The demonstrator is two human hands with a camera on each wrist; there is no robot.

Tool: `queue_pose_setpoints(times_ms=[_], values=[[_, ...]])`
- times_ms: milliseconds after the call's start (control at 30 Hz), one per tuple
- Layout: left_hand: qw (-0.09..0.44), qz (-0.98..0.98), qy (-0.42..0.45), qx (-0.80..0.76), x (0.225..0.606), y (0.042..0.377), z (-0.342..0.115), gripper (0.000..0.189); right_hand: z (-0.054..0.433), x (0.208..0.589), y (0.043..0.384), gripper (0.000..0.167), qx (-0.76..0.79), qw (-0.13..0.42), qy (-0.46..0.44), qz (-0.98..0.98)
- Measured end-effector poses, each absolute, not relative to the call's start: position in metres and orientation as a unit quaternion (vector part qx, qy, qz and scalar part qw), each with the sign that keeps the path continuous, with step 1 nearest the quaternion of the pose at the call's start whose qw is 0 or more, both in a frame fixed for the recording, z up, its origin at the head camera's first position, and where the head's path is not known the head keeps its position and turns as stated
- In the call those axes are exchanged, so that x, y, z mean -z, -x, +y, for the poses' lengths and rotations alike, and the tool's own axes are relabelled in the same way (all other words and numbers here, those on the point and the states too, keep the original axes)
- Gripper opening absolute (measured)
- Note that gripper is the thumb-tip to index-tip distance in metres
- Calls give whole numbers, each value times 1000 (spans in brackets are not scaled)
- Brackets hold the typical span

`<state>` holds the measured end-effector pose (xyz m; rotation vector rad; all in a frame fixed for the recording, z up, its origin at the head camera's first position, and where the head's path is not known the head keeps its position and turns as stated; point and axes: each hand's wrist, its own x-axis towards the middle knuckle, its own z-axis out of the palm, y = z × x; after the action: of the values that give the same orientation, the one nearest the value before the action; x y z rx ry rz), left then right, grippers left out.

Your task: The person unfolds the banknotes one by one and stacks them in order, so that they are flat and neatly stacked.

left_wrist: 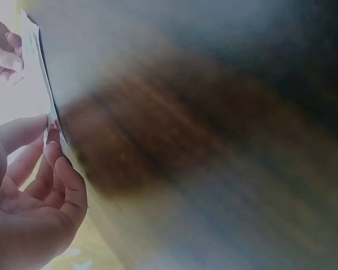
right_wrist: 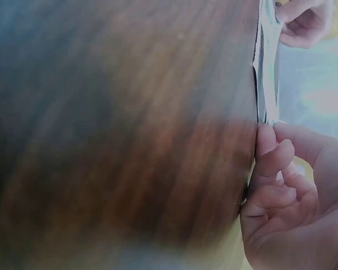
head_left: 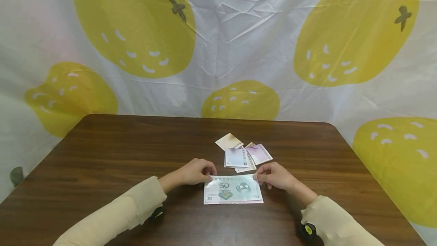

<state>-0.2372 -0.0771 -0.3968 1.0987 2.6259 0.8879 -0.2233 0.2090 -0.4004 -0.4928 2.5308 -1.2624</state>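
Note:
A greenish play banknote (head_left: 235, 189) marked 50 lies flat near the middle of the table, over a pinkish sheet whose edge shows along its lower side. My left hand (head_left: 196, 171) pinches its upper left corner between thumb and fingers. At the upper right corner my right hand (head_left: 275, 176) pinches it the same way. In the left wrist view the note (left_wrist: 42, 73) appears edge-on between the left thumb and fingertips. The right wrist view likewise shows the layered paper edge (right_wrist: 266, 73) at the right fingertips.
Just beyond the hands lies a loose spread of folded notes: a pale blue one (head_left: 235, 157), a cream one (head_left: 229, 141) and a purple one (head_left: 260, 153). They rest on the brown wooden table (head_left: 119, 151). Behind it hangs a white cloth (head_left: 239, 48) printed with yellow fruit.

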Motion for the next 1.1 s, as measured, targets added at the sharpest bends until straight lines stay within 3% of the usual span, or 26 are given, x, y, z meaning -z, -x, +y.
queue_pose_setpoints(times_ms=[367,833,1100], values=[[84,887,-352,-287,400,236,-75,8,206,400,222,8,425,125,141,885],[63,888,-363,-275,399,236,-75,11,205,401,223,13,417,105,136,893],[52,887,-347,-300,395,235,-77,21,207,398,223,15,428,110,121,889]])
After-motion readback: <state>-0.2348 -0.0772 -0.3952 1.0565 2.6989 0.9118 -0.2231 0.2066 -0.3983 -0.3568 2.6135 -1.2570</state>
